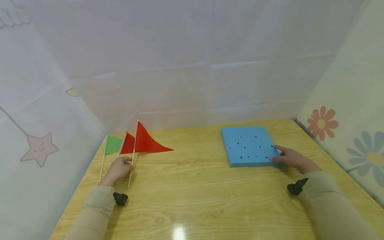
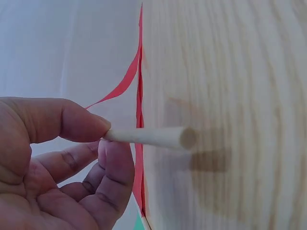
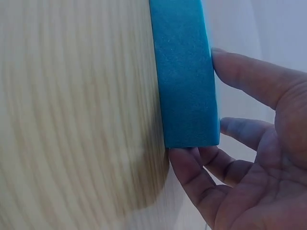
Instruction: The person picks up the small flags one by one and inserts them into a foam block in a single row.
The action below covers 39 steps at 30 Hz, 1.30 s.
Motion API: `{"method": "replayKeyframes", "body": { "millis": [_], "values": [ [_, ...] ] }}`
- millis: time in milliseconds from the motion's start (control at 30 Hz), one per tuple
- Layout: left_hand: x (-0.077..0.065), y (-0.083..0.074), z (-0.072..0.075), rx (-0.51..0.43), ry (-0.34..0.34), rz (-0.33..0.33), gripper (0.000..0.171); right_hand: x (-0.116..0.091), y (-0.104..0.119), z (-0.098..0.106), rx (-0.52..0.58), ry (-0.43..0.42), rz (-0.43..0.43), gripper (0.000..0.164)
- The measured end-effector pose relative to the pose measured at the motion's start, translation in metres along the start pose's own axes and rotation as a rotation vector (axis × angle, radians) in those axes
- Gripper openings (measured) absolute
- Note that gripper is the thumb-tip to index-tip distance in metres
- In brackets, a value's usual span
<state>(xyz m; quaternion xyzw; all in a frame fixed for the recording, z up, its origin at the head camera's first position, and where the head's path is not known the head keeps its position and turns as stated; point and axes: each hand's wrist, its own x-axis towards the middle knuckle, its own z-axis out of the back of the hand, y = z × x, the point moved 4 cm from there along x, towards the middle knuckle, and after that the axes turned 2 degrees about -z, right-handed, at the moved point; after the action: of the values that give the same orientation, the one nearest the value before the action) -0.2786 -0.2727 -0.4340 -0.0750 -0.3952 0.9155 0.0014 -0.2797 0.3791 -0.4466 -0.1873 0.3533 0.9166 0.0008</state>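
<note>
The large red flag (image 1: 147, 141) is slanting near the desk's (image 1: 192, 200) far left corner, your left grip (image 1: 120, 167) pinching its stick beside the smaller red flag (image 1: 128, 144) and green flag (image 1: 113, 144), while your right grip (image 1: 292, 158) is holding the blue board (image 1: 250, 141) toward the far right corner.

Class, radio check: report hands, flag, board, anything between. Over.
Left hand pinching stick of red triangular flag. Right hand holding blue perforated board at its right edge. Only tabletop visible between flag and board.
</note>
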Motion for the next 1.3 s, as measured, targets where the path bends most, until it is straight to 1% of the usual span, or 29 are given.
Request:
{"method": "replayKeyframes", "body": {
  "millis": [133, 233, 433, 567, 767, 933, 1100, 1300],
  "values": [
    [0.000, -0.006, 0.002, -0.046, -0.009, -0.004, 0.049, 0.006, 0.015, -0.011, -0.015, -0.016, 0.022, 0.096],
    [-0.001, -0.010, 0.002, -0.063, -0.020, -0.009, 0.050, 0.012, 0.027, -0.022, -0.020, -0.032, 0.037, 0.097],
    [0.003, -0.019, -0.001, -0.071, -0.090, -0.045, 0.047, 0.022, 0.050, -0.045, -0.045, -0.043, 0.075, 0.095],
    [0.005, -0.021, -0.004, -0.080, -0.125, -0.041, 0.046, 0.025, 0.065, -0.059, -0.034, -0.031, 0.087, 0.094],
    [0.008, -0.028, -0.004, -0.088, -0.190, -0.061, 0.043, 0.032, 0.088, -0.074, -0.040, -0.035, 0.121, 0.091],
    [0.011, -0.032, -0.005, -0.093, -0.237, -0.074, 0.041, 0.036, 0.101, -0.086, -0.061, -0.041, 0.135, 0.089],
    [0.017, -0.039, -0.008, -0.117, -0.269, -0.084, 0.038, 0.038, 0.113, -0.096, -0.057, -0.046, 0.156, 0.088],
    [0.029, -0.055, -0.016, -0.150, -0.297, -0.121, 0.034, 0.042, 0.128, -0.106, -0.073, -0.067, 0.173, 0.087]
  ]
}}
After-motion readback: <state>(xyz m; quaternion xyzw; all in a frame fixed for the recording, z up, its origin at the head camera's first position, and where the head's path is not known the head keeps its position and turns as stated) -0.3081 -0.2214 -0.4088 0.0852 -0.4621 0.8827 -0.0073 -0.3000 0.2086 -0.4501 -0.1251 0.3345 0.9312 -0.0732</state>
